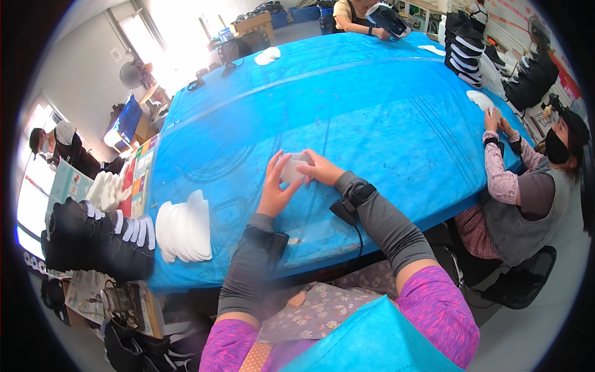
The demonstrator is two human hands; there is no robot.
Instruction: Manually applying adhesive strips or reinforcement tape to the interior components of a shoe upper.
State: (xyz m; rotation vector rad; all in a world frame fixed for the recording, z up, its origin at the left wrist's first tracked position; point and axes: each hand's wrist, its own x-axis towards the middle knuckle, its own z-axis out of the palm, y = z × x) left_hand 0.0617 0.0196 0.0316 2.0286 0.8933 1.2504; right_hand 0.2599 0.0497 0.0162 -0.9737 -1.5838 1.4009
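My left hand (276, 189) and my right hand (323, 168) are raised over the middle of the near part of the blue-covered table (372, 124). Between their fingers they hold a small, pale, translucent white sheet (293, 170) with rounded edges. My left thumb and fingers grip its left side, while my right fingers and thumb close on its right side. Its exact kind is hard to make out. To the left of my hands, on the table, lies a fanned pile of white curved brim-shaped pieces (184, 228).
Stacked black caps (102, 239) with white edges stand at the left table edge; another black stack (465, 53) is far right. A co-worker (527, 180) sits at the right, handling a white piece. Another person (359, 18) holds a dark cap at the far edge.
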